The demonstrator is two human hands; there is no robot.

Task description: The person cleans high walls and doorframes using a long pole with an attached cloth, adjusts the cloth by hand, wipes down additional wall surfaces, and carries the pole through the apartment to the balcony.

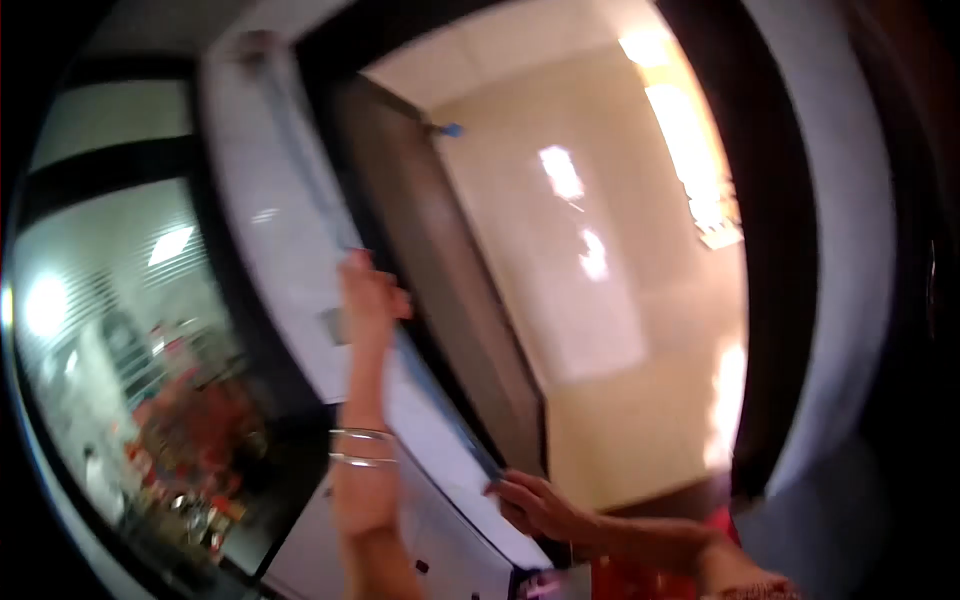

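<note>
A narrow blue-grey strip [430, 385] lies along the white wall [250, 200] beside a dark door frame [775, 250]. Its long axis slants through the view from upper left to lower right, roughly parallel to the near side of the frame; the strip looks nearly straight, with a slight bow. One end points to the upper left, near a blurred brownish spot [255, 45] on the wall; the other points down to the right hand [535, 503]. That hand's fingertips are pinched together on the strip at its lower end. Further up, the left hand [370, 290] is at the strip with its fingers curled; blur hides whether they clamp it, so I cannot tell. Two bangles [363, 447] circle the left forearm. Just beside the left hand, a grey patch [336, 325] shows on the wall. A brown door [440, 270] stands inside the frame, and a window [110, 250] is off to the left.
</note>
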